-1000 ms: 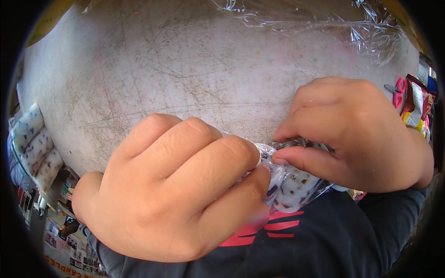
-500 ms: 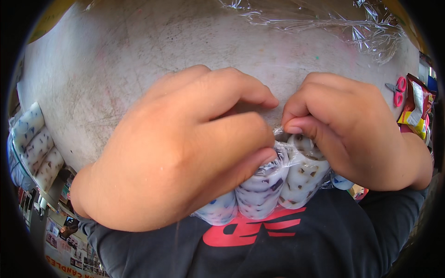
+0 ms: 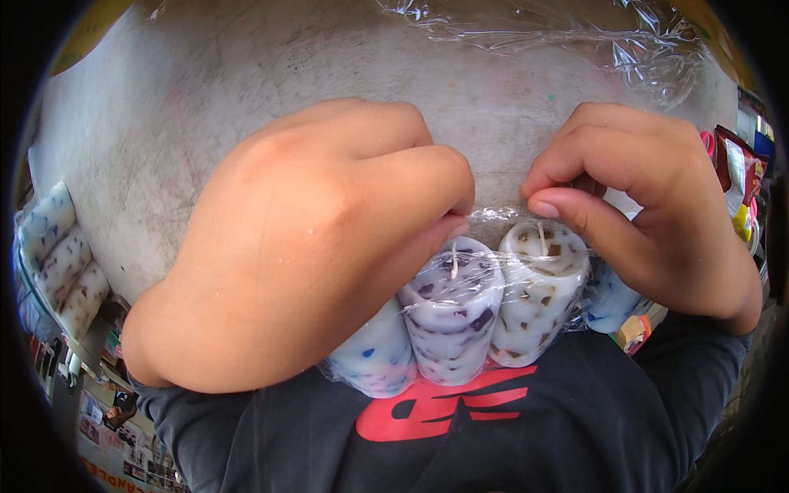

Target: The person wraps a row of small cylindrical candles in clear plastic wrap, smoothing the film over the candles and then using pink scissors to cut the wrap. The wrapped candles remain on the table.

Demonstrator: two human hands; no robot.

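Scuffed grey surface [image 3: 164, 123], red-and-yellow packet [image 3: 735, 177] toward the right edge, pink loop [image 3: 708, 143] just beside it, perhaps a scissors handle

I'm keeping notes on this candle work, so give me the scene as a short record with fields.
Left hand: thumb and finger pinched by the rim of the purple-flecked candle; grip unclear
Right hand: thumb and forefinger close together near the brown-flecked candle; grip unclear
Wicks: visible on both those candles
Clear wrap: across both candles
Partly hidden: a blue-flecked candle at each end, left and right
Table: loose plastic, upper right
Far left: three candles side by side
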